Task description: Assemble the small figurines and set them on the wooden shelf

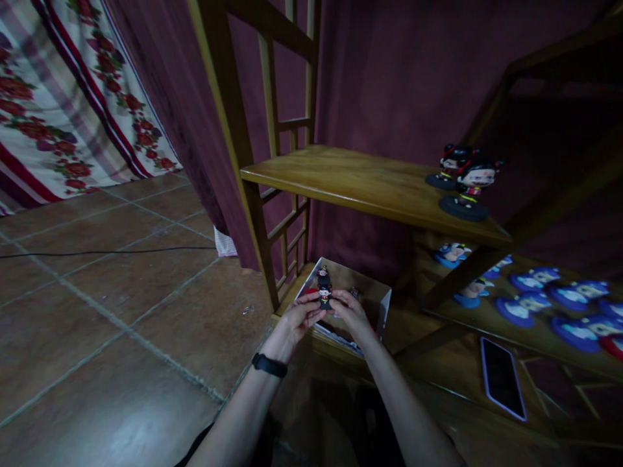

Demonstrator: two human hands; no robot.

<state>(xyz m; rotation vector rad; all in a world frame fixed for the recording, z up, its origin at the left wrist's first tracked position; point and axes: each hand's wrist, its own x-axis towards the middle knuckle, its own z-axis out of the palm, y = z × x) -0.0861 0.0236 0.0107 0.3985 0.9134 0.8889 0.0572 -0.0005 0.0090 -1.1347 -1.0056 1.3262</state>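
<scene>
Between the fingers of both hands, a small black-haired figurine [325, 295] with red and yellow on its clothes stands upright. My left hand [302, 312] grips it from the left, and a dark band circles that wrist. From the right, the fingers of my right hand [348, 309] close on the same figurine. Both hands are above a white-edged box [384, 306] on the bottom shelf. Inside the box, part of another small figurine [354, 293] shows just past my right hand, and something red is partly hidden behind my left.
Two similar figurines [471, 185] on dark bases stand on the wooden shelf [335, 170] above. Several blue figurines [520, 305] fill a shelf at the right. A phone [501, 376] lies below them. A black cable [121, 251] crosses the tiled floor.
</scene>
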